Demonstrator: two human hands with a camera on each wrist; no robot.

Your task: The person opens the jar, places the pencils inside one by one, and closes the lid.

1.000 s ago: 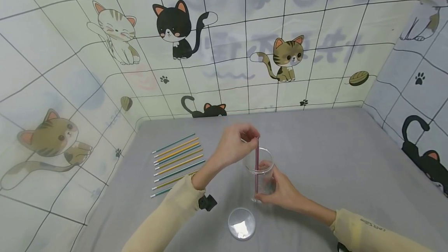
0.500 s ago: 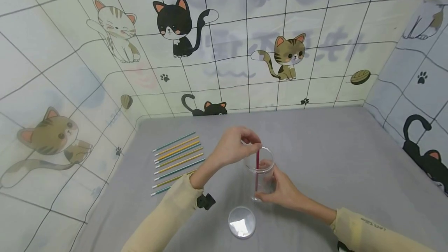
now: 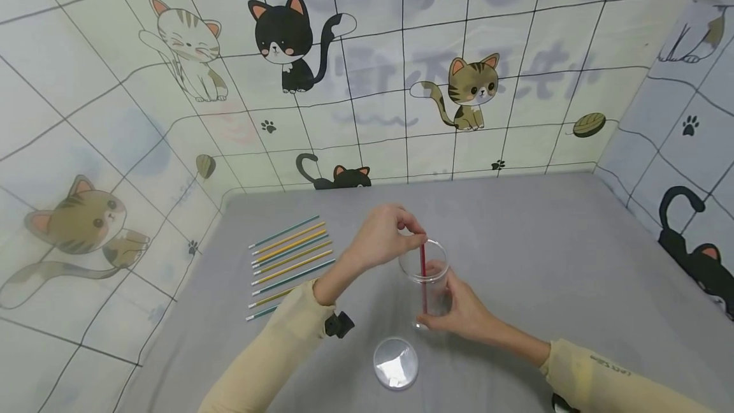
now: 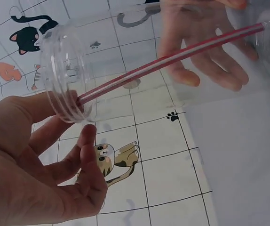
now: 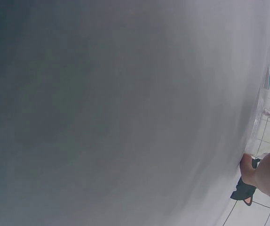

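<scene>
Clear and cylindrical, a jar (image 3: 408, 295) stands on the grey table, its mouth uncovered. My right hand (image 3: 463, 312) grips it low on its right side, fingers behind and thumb in front. Inside leans a red pencil (image 3: 423, 266). At the jar's mouth my left hand (image 3: 380, 238) pinches the pencil's upper end between thumb and index finger. The left wrist view shows the pencil (image 4: 172, 59) running from the rim almost to the jar's base, and the left hand's other fingers curled outside. Only part of the right hand (image 5: 269, 174) appears in the right wrist view.
A round clear lid (image 3: 395, 364) lies in front of the jar. To the left, several teal and yellow pencils (image 3: 292, 266) lie side by side, some partly behind the left sleeve (image 3: 275, 349). Cat-printed cloth walls (image 3: 378, 113) border the table.
My left hand has come down slightly, and the red pencil sits lower in the jar. The right hand keeps its hold on the jar.
</scene>
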